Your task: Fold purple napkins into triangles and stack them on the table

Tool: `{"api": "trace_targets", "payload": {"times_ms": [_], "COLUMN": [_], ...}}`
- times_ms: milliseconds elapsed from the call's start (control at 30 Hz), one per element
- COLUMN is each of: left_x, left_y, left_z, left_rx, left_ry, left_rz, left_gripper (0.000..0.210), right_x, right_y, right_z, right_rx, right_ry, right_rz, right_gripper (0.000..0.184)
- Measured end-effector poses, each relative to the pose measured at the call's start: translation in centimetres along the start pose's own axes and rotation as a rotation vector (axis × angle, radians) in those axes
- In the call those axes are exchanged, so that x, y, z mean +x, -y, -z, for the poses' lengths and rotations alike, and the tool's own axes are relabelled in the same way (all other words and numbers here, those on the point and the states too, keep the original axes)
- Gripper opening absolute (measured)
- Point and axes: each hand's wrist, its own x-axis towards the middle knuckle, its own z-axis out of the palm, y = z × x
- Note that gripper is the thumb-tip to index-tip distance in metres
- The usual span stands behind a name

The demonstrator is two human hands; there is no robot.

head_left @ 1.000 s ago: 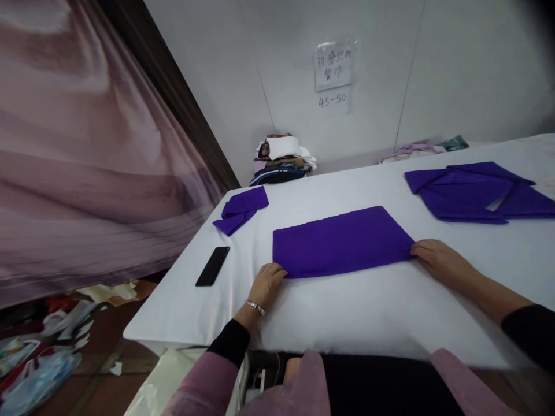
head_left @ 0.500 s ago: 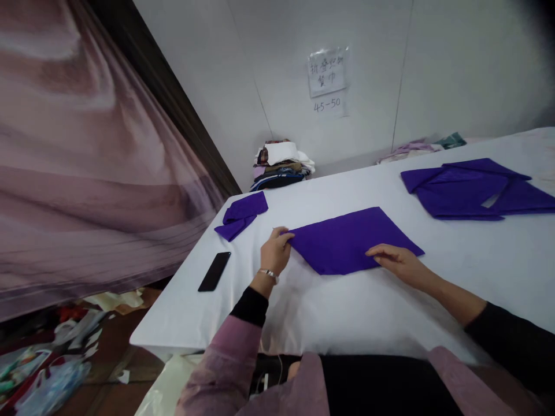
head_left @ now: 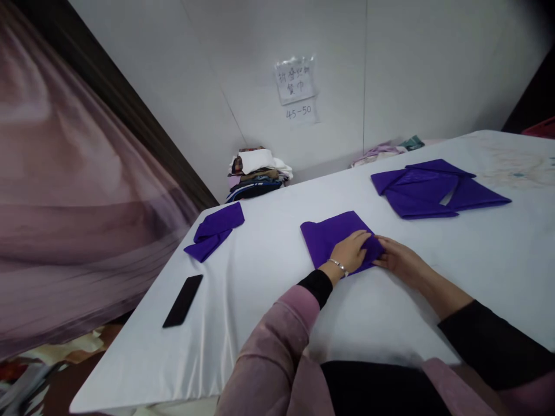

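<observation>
A purple cloth napkin (head_left: 332, 226) lies folded on the white-covered table in front of me, its left edge curling up slightly. My left hand (head_left: 350, 252) rests across its right part, thumb and fingers closed on the folded layer there. From the right, my right hand (head_left: 401, 260) pinches the napkin's right edge close to the left fingertips. The fingers hide some of the fold between the hands. Another folded purple napkin (head_left: 219, 228) is on the left of the table, and several overlapping folded purple ones (head_left: 422, 193) lie at the back right.
A black phone (head_left: 182, 300) lies near the table's left edge. Behind the table, a pile of folded cloths (head_left: 258, 173) sits against the wall, with pink and green cloths (head_left: 381, 152) farther right. A pink curtain (head_left: 87, 173) hangs at left. A handwritten sign (head_left: 296, 81) is on the wall.
My left hand has moved right from the napkin's left corner to its right part, folding the left side over. The right hand now pinches the right edge. The view has shifted right.
</observation>
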Motion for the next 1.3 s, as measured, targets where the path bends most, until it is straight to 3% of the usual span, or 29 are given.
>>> {"api": "trace_targets", "payload": {"times_ms": [200,367,533,700,867,1100,1300], "left_x": [-6.3,-9.5,-9.8,-10.1,-10.5,-11.5,-11.7], "left_y": [1.0,1.1,0.9,1.3,1.1,0.3,0.4], "left_z": [1.4,2.1,2.0,1.7,1.7,2.1,2.3], "left_rx": [-0.038,0.040,0.139,0.176,0.176,0.220,0.225], "left_ry": [-0.055,-0.091,-0.102,-0.101,-0.134,-0.136,-0.135], "left_rz": [0.138,0.155,0.103,0.111,0.123,0.177,0.191], "left_gripper": [0.034,0.031,0.039,0.031,0.030,0.012,0.008], "right_x": [0.0,0.9,1.4,0.5,-0.6,-0.9,-1.1], "right_y": [-0.6,0.5,2.0,1.3,0.9,1.0,1.6], "right_z": [-0.4,-0.8,0.1,1.7,2.5,4.0,3.6], "right_rx": [-0.146,-0.238,-0.278,-0.450,-0.498,-0.526,-0.559], "right_ry": [-0.079,-0.073,-0.156,-0.194,-0.222,-0.245,-0.246], "right_rz": [-0.017,-0.069,0.088,-0.043,0.023,0.028,0.034], "right_gripper": [0.065,0.060,0.042,0.047,0.048,0.048,0.042]}}
